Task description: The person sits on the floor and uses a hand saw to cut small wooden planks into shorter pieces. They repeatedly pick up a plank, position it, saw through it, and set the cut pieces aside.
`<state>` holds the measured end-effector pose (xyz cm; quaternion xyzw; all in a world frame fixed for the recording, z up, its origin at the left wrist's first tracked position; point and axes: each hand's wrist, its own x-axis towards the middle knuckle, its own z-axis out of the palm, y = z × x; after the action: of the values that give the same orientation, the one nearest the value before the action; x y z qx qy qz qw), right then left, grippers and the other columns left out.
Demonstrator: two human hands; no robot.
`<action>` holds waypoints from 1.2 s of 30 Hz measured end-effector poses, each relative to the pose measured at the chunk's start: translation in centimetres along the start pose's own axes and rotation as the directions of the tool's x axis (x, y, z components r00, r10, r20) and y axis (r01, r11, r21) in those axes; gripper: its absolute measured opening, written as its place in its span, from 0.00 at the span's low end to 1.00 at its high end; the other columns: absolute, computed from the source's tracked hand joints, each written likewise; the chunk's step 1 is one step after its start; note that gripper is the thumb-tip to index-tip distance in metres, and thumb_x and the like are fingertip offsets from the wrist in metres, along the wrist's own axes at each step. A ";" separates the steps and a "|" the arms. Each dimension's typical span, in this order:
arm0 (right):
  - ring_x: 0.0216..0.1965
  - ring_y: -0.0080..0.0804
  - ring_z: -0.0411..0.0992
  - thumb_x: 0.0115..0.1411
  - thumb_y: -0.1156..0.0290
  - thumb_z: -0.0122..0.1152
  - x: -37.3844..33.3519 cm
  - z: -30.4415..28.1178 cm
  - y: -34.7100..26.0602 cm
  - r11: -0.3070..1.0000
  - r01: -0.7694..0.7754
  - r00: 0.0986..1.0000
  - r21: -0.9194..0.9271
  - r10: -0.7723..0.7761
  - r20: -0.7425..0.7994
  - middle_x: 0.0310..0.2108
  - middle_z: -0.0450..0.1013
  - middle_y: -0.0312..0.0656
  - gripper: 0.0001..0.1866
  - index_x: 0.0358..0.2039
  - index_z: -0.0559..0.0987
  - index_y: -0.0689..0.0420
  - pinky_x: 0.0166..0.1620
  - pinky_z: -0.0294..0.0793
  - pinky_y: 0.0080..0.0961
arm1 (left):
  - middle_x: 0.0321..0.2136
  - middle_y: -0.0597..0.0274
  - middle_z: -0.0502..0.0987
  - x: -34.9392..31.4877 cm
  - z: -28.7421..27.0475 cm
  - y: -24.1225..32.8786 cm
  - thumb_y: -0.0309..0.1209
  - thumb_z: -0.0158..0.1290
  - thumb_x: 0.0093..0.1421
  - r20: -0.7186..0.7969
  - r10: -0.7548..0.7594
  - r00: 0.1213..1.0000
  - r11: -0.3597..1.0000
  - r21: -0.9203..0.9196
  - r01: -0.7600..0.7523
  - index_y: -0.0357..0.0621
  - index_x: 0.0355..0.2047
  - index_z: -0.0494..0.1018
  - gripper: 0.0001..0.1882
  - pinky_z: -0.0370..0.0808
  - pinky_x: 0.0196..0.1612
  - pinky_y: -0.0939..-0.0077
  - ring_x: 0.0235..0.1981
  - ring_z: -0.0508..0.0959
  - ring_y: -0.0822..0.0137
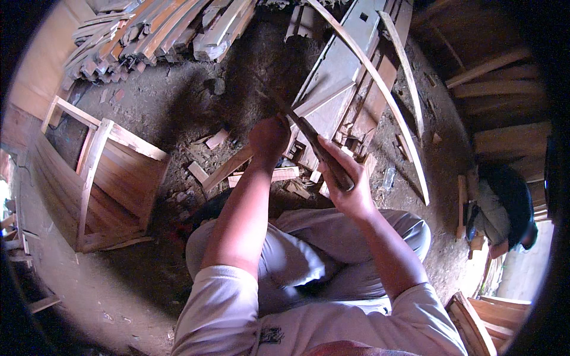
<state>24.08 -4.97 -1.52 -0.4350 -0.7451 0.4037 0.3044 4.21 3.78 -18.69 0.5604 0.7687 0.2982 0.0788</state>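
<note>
My right hand is wrapped round the thick near end of a long tool with a wooden-looking handle. The tool slants away to the upper left and narrows to a dark, thin end, too dim to tell its kind. Beside that end my left hand is closed on a pale wooden strip, which shows on both sides of the fist. The strip's far end lies over a grey board. My fingers on the left are in shadow.
Wooden offcuts litter the earth floor before my crossed legs. A wooden frame stands at left, with a stack of timber behind. Long curved strips lie to the right. Another person is at far right.
</note>
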 end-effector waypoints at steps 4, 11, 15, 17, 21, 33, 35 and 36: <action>0.52 0.25 0.77 0.66 0.82 0.57 -2.0 -1.0 0.0 0.999 0.046 0.999 -0.024 -0.047 -0.010 0.53 0.79 0.49 0.24 0.63 0.73 0.64 0.56 0.74 0.24 | 0.27 0.42 0.83 0.2 1.0 -0.5 0.46 0.36 0.73 -0.032 0.006 0.999 1.000 -0.008 -0.006 0.40 0.25 0.83 0.32 0.81 0.39 0.42 0.31 0.84 0.39; 0.45 0.21 0.78 0.65 0.80 0.59 -5.8 -3.1 -1.8 0.987 0.042 0.999 -0.156 -0.043 -0.001 0.48 0.82 0.50 0.25 0.63 0.74 0.60 0.49 0.76 0.23 | 0.28 0.41 0.83 0.8 3.2 -2.7 0.46 0.36 0.73 -0.028 0.086 0.996 0.994 0.066 -0.085 0.39 0.27 0.83 0.32 0.81 0.40 0.43 0.33 0.84 0.39; 0.42 0.20 0.78 0.65 0.80 0.59 -2.9 -2.3 -0.6 0.996 0.027 1.000 -0.090 -0.028 -0.007 0.46 0.82 0.52 0.25 0.63 0.75 0.58 0.47 0.77 0.24 | 0.30 0.41 0.84 0.5 2.5 -1.9 0.46 0.37 0.72 0.036 0.075 0.997 0.996 0.042 -0.077 0.39 0.29 0.83 0.30 0.80 0.41 0.43 0.35 0.84 0.40; 0.42 0.20 0.78 0.64 0.79 0.61 -0.9 -1.0 0.7 0.993 0.111 0.992 -0.029 -0.113 -0.061 0.45 0.82 0.52 0.25 0.63 0.75 0.59 0.45 0.77 0.24 | 0.31 0.42 0.84 0.4 1.6 -1.0 0.46 0.38 0.72 0.052 0.050 0.997 0.998 0.033 -0.052 0.40 0.29 0.83 0.29 0.80 0.41 0.43 0.35 0.84 0.40; 0.52 0.23 0.75 0.65 0.80 0.59 -0.1 -0.4 -0.8 0.998 -0.054 0.997 -0.035 0.056 0.049 0.53 0.79 0.49 0.24 0.62 0.74 0.65 0.56 0.73 0.24 | 0.31 0.43 0.84 0.0 0.4 -0.6 0.46 0.39 0.71 0.027 0.076 0.997 0.995 0.063 -0.078 0.42 0.31 0.84 0.27 0.80 0.41 0.43 0.36 0.85 0.41; 0.56 0.37 0.77 0.62 0.83 0.59 -5.9 -3.5 -1.9 0.997 0.038 0.999 -0.063 -0.039 -0.015 0.55 0.78 0.52 0.27 0.63 0.74 0.60 0.56 0.75 0.27 | 0.36 0.42 0.84 1.0 1.0 -1.0 0.43 0.39 0.71 0.225 0.001 0.974 0.995 0.101 -0.025 0.41 0.34 0.83 0.25 0.80 0.44 0.43 0.40 0.84 0.40; 0.54 0.45 0.79 0.64 0.79 0.60 -3.8 -2.5 -0.1 0.997 0.057 0.998 -0.056 -0.057 0.005 0.52 0.79 0.54 0.26 0.63 0.74 0.59 0.55 0.76 0.30 | 0.36 0.42 0.84 0.7 0.0 -0.2 0.42 0.39 0.71 0.228 0.059 0.972 0.994 0.079 -0.079 0.41 0.34 0.83 0.24 0.80 0.44 0.43 0.41 0.84 0.40; 0.53 0.45 0.79 0.63 0.79 0.60 -2.5 -1.4 0.5 0.991 0.129 0.991 -0.047 -0.130 -0.022 0.52 0.79 0.54 0.26 0.63 0.74 0.59 0.55 0.77 0.31 | 0.35 0.41 0.84 0.9 0.6 -1.1 0.43 0.40 0.71 0.163 0.095 0.982 0.992 0.063 -0.106 0.40 0.33 0.82 0.25 0.80 0.43 0.42 0.39 0.84 0.40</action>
<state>26.54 -6.56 -1.51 -0.3975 -0.7768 0.3608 0.3292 3.27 4.63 -19.58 0.6230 0.7408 0.2283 0.1050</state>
